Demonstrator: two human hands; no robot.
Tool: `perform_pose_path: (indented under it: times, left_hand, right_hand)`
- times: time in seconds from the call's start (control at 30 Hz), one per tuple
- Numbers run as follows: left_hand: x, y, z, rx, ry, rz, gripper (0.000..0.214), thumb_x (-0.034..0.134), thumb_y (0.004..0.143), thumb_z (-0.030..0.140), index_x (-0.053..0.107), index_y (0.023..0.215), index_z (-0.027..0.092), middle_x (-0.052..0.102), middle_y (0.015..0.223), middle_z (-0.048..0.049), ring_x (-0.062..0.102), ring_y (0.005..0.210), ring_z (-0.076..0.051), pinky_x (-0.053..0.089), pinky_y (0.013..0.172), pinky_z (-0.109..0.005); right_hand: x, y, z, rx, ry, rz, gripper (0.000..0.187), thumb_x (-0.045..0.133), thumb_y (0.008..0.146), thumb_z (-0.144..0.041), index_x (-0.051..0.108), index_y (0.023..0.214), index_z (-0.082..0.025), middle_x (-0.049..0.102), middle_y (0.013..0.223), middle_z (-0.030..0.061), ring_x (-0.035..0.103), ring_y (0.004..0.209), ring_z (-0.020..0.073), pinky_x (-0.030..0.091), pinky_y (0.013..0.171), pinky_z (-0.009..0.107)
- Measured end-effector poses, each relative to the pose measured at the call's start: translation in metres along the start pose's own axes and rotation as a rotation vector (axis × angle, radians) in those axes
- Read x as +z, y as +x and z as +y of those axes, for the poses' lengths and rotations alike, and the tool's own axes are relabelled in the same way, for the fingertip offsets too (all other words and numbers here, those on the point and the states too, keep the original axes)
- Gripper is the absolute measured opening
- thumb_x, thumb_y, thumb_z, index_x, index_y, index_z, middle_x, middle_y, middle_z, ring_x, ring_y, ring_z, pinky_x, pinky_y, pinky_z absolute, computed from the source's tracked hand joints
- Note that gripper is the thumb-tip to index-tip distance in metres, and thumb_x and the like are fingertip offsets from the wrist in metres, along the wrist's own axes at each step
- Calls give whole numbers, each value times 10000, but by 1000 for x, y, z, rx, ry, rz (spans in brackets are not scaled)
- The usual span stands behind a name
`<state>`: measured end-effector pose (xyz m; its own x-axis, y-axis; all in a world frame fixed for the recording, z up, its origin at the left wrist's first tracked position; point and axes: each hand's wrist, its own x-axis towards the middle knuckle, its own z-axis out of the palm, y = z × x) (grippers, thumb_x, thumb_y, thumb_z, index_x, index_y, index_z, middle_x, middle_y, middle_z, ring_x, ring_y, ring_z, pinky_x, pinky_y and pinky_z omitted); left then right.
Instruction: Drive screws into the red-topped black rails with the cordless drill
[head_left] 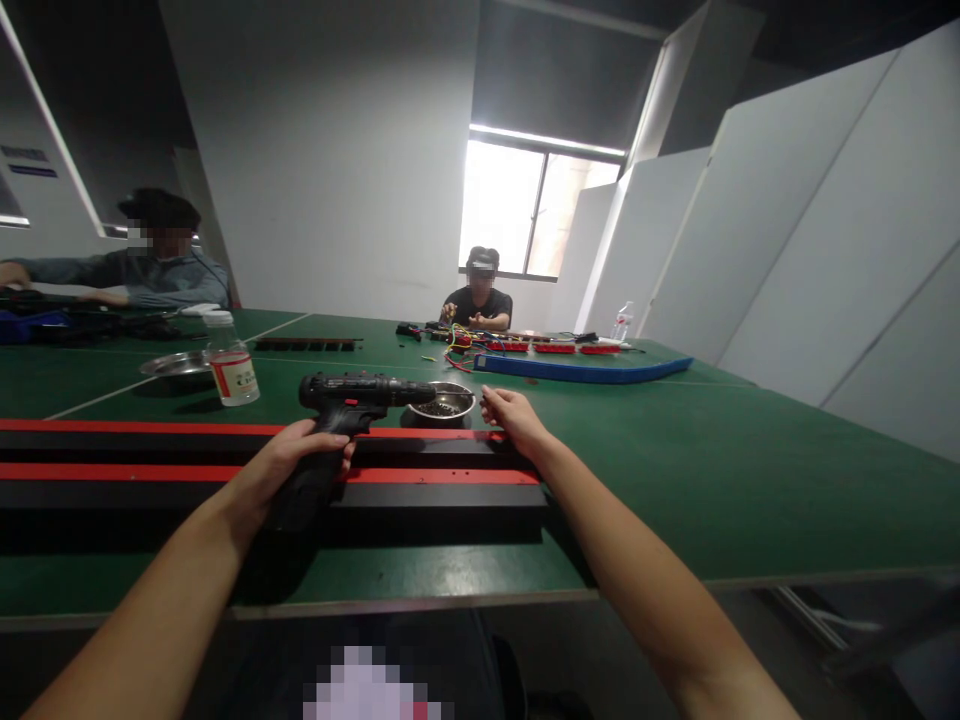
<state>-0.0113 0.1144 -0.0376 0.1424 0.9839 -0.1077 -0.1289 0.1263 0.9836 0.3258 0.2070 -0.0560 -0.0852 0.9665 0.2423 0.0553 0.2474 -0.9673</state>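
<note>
A black cordless drill point(341, 400) is gripped by its handle in my left hand point(300, 450), its bit pointing right. At the tip of the bit, my right hand point(511, 415) is closed in a pinch; whatever lies between the fingertips is too small to make out. Just behind the bit stands a round metal bowl point(471, 408) with small dark pieces in it, probably screws. Below the drill lie two long black bars with red top faces, a nearer bar point(450, 495) and a farther bar point(427, 448), side by side across the table.
On the green table point(675, 480) stand a bottle with a red and white label point(234, 375) and a metal dish point(169, 368). Farther back are a blue strip point(585, 369) and red parts with wires point(502, 345). Two people sit beyond, one left, one opposite.
</note>
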Motion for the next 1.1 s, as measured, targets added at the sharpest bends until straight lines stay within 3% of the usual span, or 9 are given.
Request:
perform_pose_path:
  times: [0.33, 0.63, 1.1]
  left_hand:
    - [-3, 2, -1, -9, 11, -37, 325, 821, 764, 290, 619, 969, 138, 709, 847, -51, 689, 663, -160, 559, 549, -229]
    - [2, -3, 2, -11, 19, 50, 355, 859, 699, 262, 637, 956, 158, 729, 862, -34, 714, 703, -171, 591, 579, -239]
    - [1, -1, 2, -22, 18, 10, 335, 851, 716, 281, 635, 937, 152, 724, 835, -49, 694, 675, -177, 565, 563, -243]
  right_hand:
    - [3, -4, -3, -41, -48, -55, 518, 679, 804, -683, 636, 775, -167, 585, 676, 12, 462, 604, 117, 336, 558, 254]
    - [2, -4, -2, -32, -93, -61, 546, 659, 795, -726, 603, 763, -183, 575, 645, 5, 440, 581, 118, 311, 511, 244]
    - [4, -8, -8, -87, -148, -95, 526, 661, 798, -701, 572, 703, -192, 559, 632, -10, 442, 571, 111, 322, 541, 249]
